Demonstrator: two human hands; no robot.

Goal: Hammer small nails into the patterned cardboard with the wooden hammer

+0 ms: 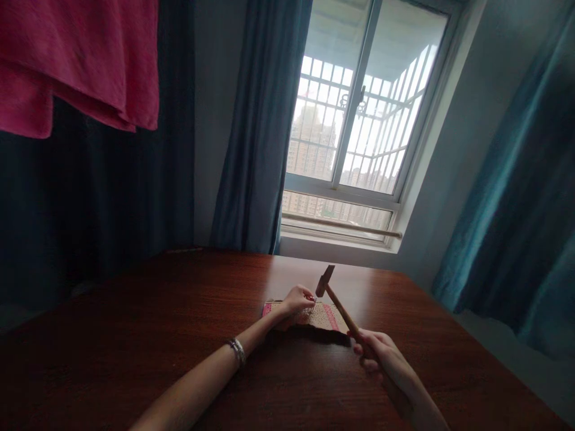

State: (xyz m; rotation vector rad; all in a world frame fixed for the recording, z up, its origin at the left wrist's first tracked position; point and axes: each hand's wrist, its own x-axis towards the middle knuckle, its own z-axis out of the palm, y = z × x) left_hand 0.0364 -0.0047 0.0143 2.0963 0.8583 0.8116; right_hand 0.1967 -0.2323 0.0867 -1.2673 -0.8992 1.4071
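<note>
My right hand (375,350) is wrapped round the wooden handle of a hammer (344,312). The hammer's dark metal head is raised, just to the right of my left fingertips. My left hand (300,299) is closed in a pinch over a piece of cardboard (321,317); what the fingertips hold is too small to make out. Speckled with many dark dots or holes, the tan cardboard has pink-red printed bands and a ragged near edge. It lies on the table, partly covered by my left hand.
The dark reddish-brown wooden table (179,335) stretches out around the cardboard. Beyond its far edge are a blue curtain (260,131) and a barred window (350,108). Another curtain (516,197) hangs at the right, and a pink cloth (90,60) at the upper left.
</note>
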